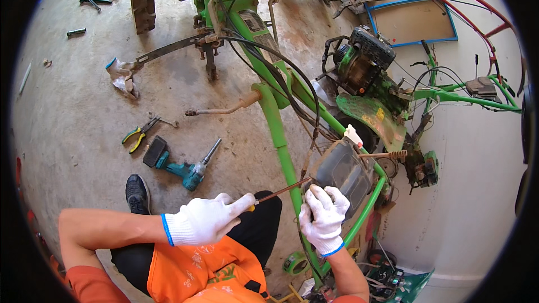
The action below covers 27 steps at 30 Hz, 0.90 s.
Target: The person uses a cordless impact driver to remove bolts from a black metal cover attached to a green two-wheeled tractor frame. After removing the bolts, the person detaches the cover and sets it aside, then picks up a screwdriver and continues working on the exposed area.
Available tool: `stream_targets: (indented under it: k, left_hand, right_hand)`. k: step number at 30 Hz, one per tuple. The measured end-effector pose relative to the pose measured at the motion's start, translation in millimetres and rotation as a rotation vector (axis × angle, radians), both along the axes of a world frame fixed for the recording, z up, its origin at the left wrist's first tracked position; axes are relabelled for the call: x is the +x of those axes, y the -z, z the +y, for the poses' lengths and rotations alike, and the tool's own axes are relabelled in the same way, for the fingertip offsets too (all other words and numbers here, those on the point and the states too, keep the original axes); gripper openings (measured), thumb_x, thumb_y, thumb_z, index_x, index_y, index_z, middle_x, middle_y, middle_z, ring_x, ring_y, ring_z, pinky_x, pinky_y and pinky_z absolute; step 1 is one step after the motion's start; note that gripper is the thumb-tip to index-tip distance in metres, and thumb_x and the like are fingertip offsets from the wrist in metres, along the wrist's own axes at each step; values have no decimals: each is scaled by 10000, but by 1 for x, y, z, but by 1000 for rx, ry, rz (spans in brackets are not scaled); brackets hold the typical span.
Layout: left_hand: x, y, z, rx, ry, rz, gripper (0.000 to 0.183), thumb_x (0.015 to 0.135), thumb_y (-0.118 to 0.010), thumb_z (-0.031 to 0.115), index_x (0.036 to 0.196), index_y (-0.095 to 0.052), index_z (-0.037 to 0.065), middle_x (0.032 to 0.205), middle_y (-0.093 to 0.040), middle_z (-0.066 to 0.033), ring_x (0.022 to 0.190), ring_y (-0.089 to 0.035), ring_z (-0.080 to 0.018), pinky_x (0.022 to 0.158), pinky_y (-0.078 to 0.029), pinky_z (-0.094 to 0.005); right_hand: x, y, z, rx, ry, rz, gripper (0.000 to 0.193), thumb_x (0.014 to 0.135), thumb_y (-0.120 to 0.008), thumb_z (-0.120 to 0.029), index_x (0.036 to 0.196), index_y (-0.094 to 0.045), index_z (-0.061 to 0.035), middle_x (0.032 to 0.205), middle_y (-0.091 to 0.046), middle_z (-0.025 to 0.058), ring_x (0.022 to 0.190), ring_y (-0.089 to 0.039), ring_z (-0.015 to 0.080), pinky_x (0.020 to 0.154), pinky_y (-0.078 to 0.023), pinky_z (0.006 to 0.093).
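Both my hands wear white knitted gloves with blue cuffs. My left hand [208, 220] is closed round the yellow handle of a screwdriver [281, 192]. Its long shaft points up and right, and the tip meets the near left corner of a dark grey plastic box [342, 171]. That box is set between the green handlebar tubes [282, 160] of a walk-behind machine. With fingers curled at the box's near edge, my right hand [324, 217] grips it close to the screwdriver tip. Part of that edge is hidden by the glove.
On the concrete floor lie a teal cordless impact wrench [188, 173], pliers [140, 133], a crumpled glove [122, 77] and several bolts [92, 3]. A bare lever [224, 108] juts left from the frame. Another engine-driven machine [368, 59] stands at the right by the wall.
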<state>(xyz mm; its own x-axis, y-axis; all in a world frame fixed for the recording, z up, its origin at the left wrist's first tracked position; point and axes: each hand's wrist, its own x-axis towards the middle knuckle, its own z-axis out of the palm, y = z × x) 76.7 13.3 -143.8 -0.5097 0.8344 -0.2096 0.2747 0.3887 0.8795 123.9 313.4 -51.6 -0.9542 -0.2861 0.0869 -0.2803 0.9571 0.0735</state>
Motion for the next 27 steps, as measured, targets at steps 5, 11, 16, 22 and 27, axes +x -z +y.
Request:
stream_targets:
  k: [5, 11, 16, 22, 27]
  left_hand:
    - [5, 25, 3, 377, -185, -1206, 557, 1094, -513, 230, 1623, -399, 99, 1125, -690, -241, 906, -737, -388, 757, -593, -473]
    - [9, 23, 10, 91, 2, 25, 629, 1069, -584, 296, 1631, -331, 168, 1082, -686, -237, 782, -745, -396, 642, -593, -513]
    - [8, 28, 11, 16, -17, 122, 584, 1056, -601, 316, 1581, -379, 190, 1038, -692, -210, 763, -746, -382, 589, -583, -509]
    - [0, 45, 14, 497, -188, -628, 520, 1088, -526, 261, 1594, -442, 180, 1089, -733, -209, 855, -749, -390, 699, -598, -485]
    - [-12, 17, 9, 55, -23, 208, 518, 1084, -531, 295, 1571, -396, 181, 1034, -713, -212, 769, -746, -384, 622, -591, -489]
  right_hand:
    - [-4, 1, -1, 3, -23, 7, 395, 714, -776, -76, 1106, -737, -53, 1216, -718, 95, 1074, -630, 325, 902, -472, 462]
    - [-1, 3, -3, -3, -22, 34, 389, 706, -774, -66, 1092, -727, -50, 1194, -719, 107, 1015, -649, 318, 898, -471, 457]
    - [0, 5, -5, -52, -40, 44, 371, 700, -773, -67, 1067, -734, -30, 1162, -723, 121, 975, -655, 316, 867, -489, 451]
    - [-12, 1, -14, -68, -95, 79, 308, 692, -773, -57, 993, -731, -11, 1104, -731, 135, 855, -647, 315, 760, -525, 443]
    - [-10, 0, -12, -104, -102, 76, 282, 700, -777, -57, 974, -728, -11, 1071, -735, 145, 831, -651, 321, 740, -530, 447]
